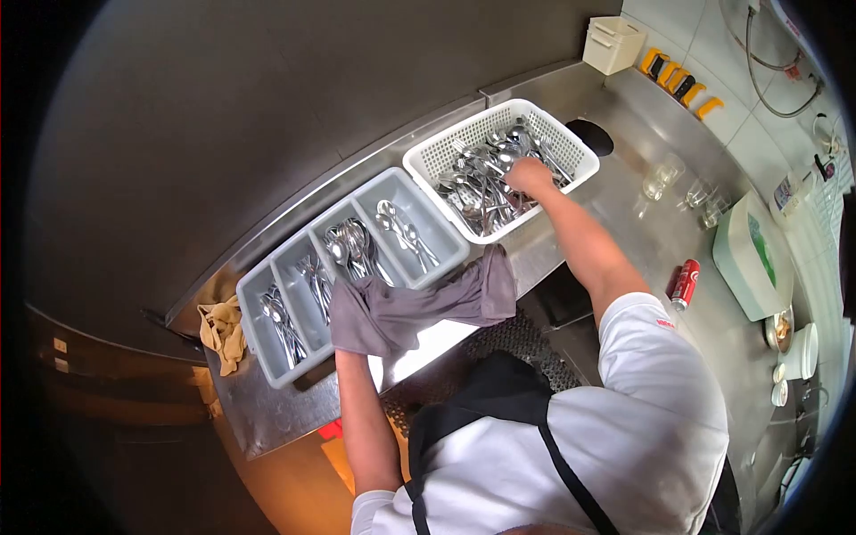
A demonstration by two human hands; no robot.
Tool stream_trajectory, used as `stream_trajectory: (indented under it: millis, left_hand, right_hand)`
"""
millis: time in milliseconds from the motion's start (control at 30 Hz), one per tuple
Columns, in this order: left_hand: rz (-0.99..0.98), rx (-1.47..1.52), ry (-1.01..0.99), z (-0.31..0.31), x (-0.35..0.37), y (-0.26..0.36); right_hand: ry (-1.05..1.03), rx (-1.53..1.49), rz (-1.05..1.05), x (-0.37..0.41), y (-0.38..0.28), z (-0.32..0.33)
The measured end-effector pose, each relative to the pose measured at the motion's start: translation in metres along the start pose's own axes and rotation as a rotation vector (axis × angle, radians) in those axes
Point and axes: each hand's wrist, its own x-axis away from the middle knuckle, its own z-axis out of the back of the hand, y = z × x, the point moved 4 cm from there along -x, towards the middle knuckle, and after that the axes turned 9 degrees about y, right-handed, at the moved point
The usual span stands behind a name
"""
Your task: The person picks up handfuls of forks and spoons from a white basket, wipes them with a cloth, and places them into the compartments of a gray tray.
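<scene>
My right hand (528, 176) reaches into a white perforated basket (428, 165) heaped with steel spoons and forks (481, 192). Its fingers curl down into the pile, so the grip is hidden. My left hand (354, 323) is wrapped in a grey cloth (428, 303) that it holds at the front edge of a grey four-compartment cutlery tray (252, 312). The cloth drapes over the tray's near rim. Spoons (357, 245) lie sorted in the tray's compartments.
Basket and tray sit side by side on a steel counter (624, 214) against a steel wall. A tan rag (223, 330) lies left of the tray. To the right are drinking glasses (664, 178), a red can (685, 283), a white appliance (753, 259) and a white box (613, 43).
</scene>
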Motion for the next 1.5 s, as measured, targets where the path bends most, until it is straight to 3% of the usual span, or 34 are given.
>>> stream_trajectory:
  millis: [67,100,233,333,367,467,600,633,667,700,867,900,967,1033,1100,1167,1300,1433,1500]
  left_hand:
    - [-0.007,0.027,0.138,-0.017,0.015,0.006]
    - [-0.006,0.02,0.099,-0.017,0.015,0.005]
    - [-0.045,0.011,0.015,-0.003,0.009,0.003]
    - [-0.071,-0.011,-0.015,0.004,0.004,0.001]
    - [-0.073,-0.026,-0.028,0.004,0.002,0.001]
    - [-0.036,0.022,0.177,-0.005,0.011,0.003]
    - [-0.025,0.039,0.173,0.015,0.0,-0.003]
    - [0.008,0.088,0.117,0.021,-0.004,-0.006]
    - [0.042,0.137,0.06,0.025,-0.007,-0.01]
    - [-0.015,0.091,0.124,0.022,-0.004,-0.007]
    - [0.066,0.125,0.143,0.019,-0.001,-0.008]
    - [0.083,0.155,0.132,0.02,-0.001,-0.01]
    - [-0.197,-0.464,0.243,-0.002,0.013,0.011]
    - [-0.215,-0.497,0.298,-0.006,0.015,0.016]
    - [0.03,0.058,0.287,0.001,0.008,0.004]
    - [0.02,0.041,0.249,-0.003,0.01,0.005]
    - [0.063,0.102,0.124,0.007,0.008,0.002]
    - [0.056,0.143,0.035,-0.004,0.007,0.003]
    - [-0.035,-0.002,0.065,-0.01,0.013,0.01]
  right_hand:
    - [-0.018,-0.03,0.108,-0.015,-0.003,-0.004]
    - [-0.132,-0.062,0.109,-0.006,-0.011,0.016]
    - [-0.044,0.053,0.203,-0.038,0.016,0.0]
    - [0.035,-0.043,0.216,-0.049,0.04,-0.01]
    - [-0.013,0.001,0.157,-0.057,0.048,-0.019]
    - [0.197,0.09,-0.066,-0.018,0.043,0.022]
    - [-0.005,0.018,-0.172,-0.049,0.068,-0.013]
    - [-0.128,-0.013,-0.141,-0.052,0.064,-0.014]
    - [-0.112,-0.006,-0.141,-0.052,0.062,-0.013]
    - [-0.094,-0.001,-0.142,-0.048,0.055,-0.006]
    - [-0.005,-0.081,-0.075,-0.07,0.058,-0.019]
    - [-0.066,-0.116,-0.064,-0.063,0.052,-0.005]
    - [-0.095,-0.085,-0.068,-0.08,0.057,-0.015]
    - [-0.105,-0.022,-0.087,-0.083,0.054,-0.014]
    - [0.006,-0.093,-0.157,-0.077,0.051,-0.016]
    - [0.156,-0.099,-0.2,-0.069,0.048,-0.017]
    - [0.105,-0.144,-0.049,-0.08,0.058,-0.022]
    - [0.176,-0.201,-0.127,-0.071,0.063,-0.011]
    - [0.249,-0.282,-0.082,-0.065,0.065,0.002]
